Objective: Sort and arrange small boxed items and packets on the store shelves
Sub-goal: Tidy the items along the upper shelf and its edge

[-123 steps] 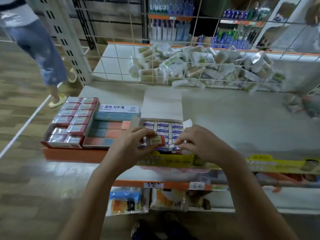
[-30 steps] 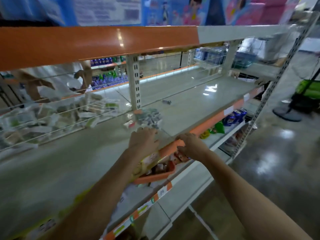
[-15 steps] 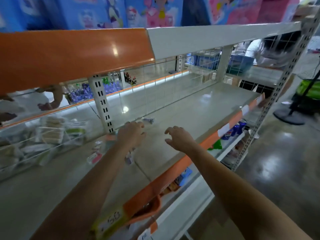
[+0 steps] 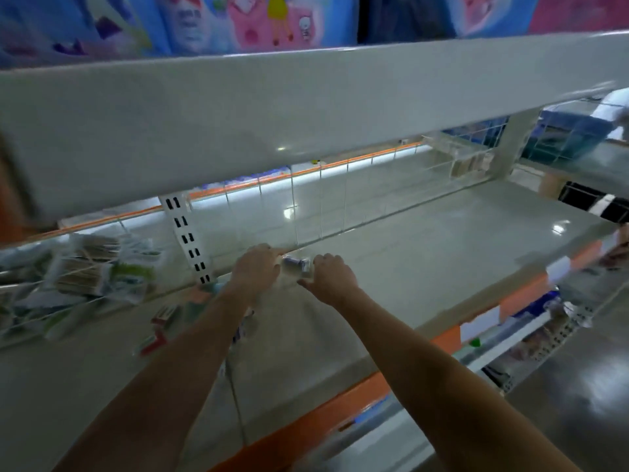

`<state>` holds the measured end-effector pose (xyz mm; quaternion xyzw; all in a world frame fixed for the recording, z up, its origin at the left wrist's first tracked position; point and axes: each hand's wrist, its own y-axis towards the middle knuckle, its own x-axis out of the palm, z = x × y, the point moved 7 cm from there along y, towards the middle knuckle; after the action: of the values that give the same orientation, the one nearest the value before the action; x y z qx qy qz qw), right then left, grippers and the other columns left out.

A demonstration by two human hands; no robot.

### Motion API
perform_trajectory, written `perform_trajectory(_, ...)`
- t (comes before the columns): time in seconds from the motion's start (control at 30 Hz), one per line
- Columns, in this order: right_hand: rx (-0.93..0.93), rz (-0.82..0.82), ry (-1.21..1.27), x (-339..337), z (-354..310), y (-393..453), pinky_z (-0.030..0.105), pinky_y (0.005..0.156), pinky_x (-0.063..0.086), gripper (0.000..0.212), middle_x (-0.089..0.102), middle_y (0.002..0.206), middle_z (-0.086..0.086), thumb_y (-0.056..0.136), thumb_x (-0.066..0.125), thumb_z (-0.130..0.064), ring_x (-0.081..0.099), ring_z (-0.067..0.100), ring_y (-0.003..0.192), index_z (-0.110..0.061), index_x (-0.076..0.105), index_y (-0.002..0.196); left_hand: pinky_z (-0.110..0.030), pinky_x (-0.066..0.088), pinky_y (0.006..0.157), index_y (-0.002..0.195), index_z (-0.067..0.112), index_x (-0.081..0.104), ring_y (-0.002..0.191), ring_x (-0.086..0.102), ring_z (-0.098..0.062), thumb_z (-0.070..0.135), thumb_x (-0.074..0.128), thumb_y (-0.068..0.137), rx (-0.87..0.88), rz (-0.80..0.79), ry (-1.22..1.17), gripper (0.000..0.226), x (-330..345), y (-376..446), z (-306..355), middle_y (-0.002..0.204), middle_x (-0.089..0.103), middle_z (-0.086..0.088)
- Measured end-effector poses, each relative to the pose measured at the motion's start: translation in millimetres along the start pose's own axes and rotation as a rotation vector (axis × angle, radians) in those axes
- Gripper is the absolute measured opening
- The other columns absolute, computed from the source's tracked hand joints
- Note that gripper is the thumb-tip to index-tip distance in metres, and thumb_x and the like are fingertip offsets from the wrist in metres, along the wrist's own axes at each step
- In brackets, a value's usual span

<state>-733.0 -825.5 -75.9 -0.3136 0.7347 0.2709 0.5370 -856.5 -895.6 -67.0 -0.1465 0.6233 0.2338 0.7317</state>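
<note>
**Inspector:** State the position of the hands.

**Assistant:** Both arms reach to the far side of the grey shelf. The left hand and the right hand sit close together at the wire mesh divider along the back edge.

**Inspector:** And the item being handled?

**Assistant:** A small packet, pale with a dark blue patch, lies between the two hands, right at the foot of the divider. The view is blurred; no print can be read.

**Inspector:** Condition of the fingers?

**Assistant:** The left hand's fingers are curled down over the packet's left end. The right hand's fingers are bent around its right end, thumb on the near side. Both appear to be grasping it.

**Inspector:** Other stock in view?

**Assistant:** To the left of the left forearm, a few small boxes with red and white faces lie scattered on the shelf. Further left, behind the mesh, sits a heap of white and green packets. A slotted white upright post stands between that heap and the hands.

**Inspector:** Shelf structure?

**Assistant:** An orange strip runs along the near edge. An upper shelf crosses overhead, with colourful packaging on it.
</note>
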Motion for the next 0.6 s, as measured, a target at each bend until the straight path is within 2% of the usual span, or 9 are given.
perform_trajectory(0.13,-0.073,0.047,-0.065,6.2,-1.8,19.7,0.035,0.091,0.041,0.063,0.054,0.122,0.013,0.090,0.047,-0.055,0.049,0.028,0.112,-0.003,0.048,0.126,-0.033,0.041,0.092,0.127,0.022,0.057,0.114,0.052,-0.027,0.015,0.051,0.088,-0.018,-0.018,-0.025,0.040,6.7,13.5,8.9,0.120,0.057,-0.007)
perform_trajectory(0.27,-0.116,0.021,-0.022,10.4,4.9,33.9,0.035,0.094,0.039,0.051,0.051,0.125,0.013,0.093,0.047,-0.041,0.046,0.027,0.115,-0.004,0.046,0.128,-0.032,0.041,0.090,0.126,0.022,0.058,0.113,0.051,-0.026,0.017,0.048,0.091,-0.078,-0.030,-0.016,0.036,16.5,20.7,11.6,0.121,0.054,-0.010)
perform_trajectory(0.47,-0.201,-0.082,0.050,7.6,19.5,47.1,0.034,0.094,0.037,0.038,0.050,0.125,0.014,0.092,0.047,-0.028,0.043,0.029,0.117,-0.005,0.050,0.122,-0.033,0.043,0.087,0.110,0.016,0.065,0.109,0.055,-0.028,0.028,0.056,0.090,-0.157,0.105,-0.020,0.025,13.9,12.4,10.1,0.113,0.061,-0.011)
perform_trajectory(0.6,-0.266,-0.112,0.214,3.5,19.5,47.9,0.036,0.087,0.044,0.026,0.059,0.109,0.012,0.089,0.053,-0.026,0.053,0.028,0.105,-0.009,0.061,0.106,-0.028,0.039,0.079,0.109,0.018,0.063,0.101,0.055,-0.021,0.030,0.056,0.091,-0.196,0.209,-0.015,0.023,5.8,-9.1,4.3,0.109,0.064,-0.003)
